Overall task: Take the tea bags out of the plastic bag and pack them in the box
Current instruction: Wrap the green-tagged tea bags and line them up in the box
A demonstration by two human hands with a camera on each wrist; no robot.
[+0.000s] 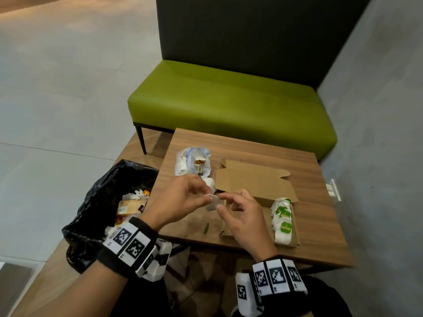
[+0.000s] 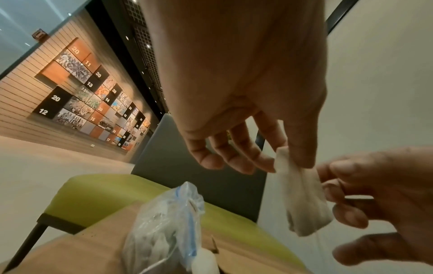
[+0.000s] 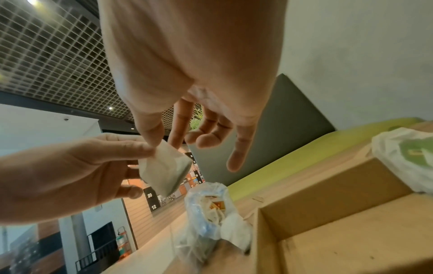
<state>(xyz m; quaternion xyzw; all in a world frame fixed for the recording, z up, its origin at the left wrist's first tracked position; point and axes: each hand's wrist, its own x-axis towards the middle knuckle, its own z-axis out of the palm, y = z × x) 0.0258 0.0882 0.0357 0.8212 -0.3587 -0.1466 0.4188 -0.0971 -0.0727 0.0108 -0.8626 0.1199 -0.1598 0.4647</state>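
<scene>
Two hands meeting above the table (image 1: 320, 225), just by the near-left corner of the box (image 1: 256, 191). One white tea bag (image 1: 214, 202) pinched between them: left hand (image 1: 180, 202) gripping its top with thumb and forefinger, right hand (image 1: 245, 216) nipping the same bag, other fingers loosely spread. Plastic bag (image 1: 192, 163) lying just left of the box, more bags inside. Row of tea bags (image 1: 282, 218) packed at the right end of the box.

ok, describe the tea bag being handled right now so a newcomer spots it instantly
On the wooden table, above the near-left end of the open cardboard box, the left hand and right hand meet. They pinch one tea bag: the only one held up, not packed.
</scene>
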